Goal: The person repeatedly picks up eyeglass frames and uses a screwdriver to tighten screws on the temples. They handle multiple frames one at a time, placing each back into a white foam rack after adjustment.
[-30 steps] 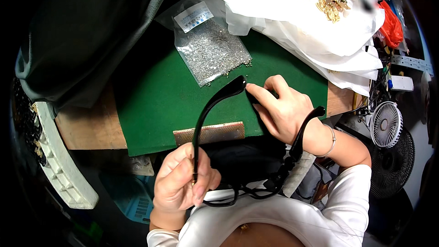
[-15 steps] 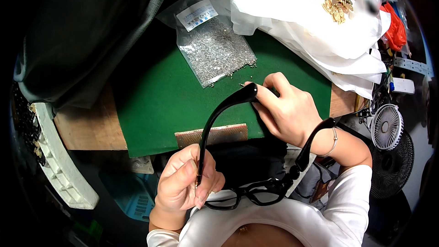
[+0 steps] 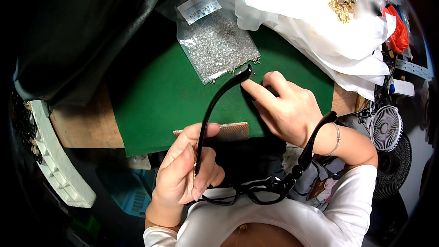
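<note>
Black glasses (image 3: pixel 279 186) are clamped in L hand's (image 3: pixel 183 169) grip, one temple arm (image 3: pixel 240 77) pointing fwd & slightly R from it, while R hand (image 3: pixel 292 107), fwd-R of this grip, closure I cannot tell, is nearer the bag of metal bits (image 3: pixel 222 48).

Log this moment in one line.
left hand: holding black glasses | right hand: near earpiece tip | bag of silvery bits: on green mat

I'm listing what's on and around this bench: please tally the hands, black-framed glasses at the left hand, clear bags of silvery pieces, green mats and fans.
Hands: 2, left hand and right hand
Black-framed glasses: 1
Clear bag of silvery pieces: 1
Green mat: 1
Fans: 2, white fan and black fan
Total: 7
</note>
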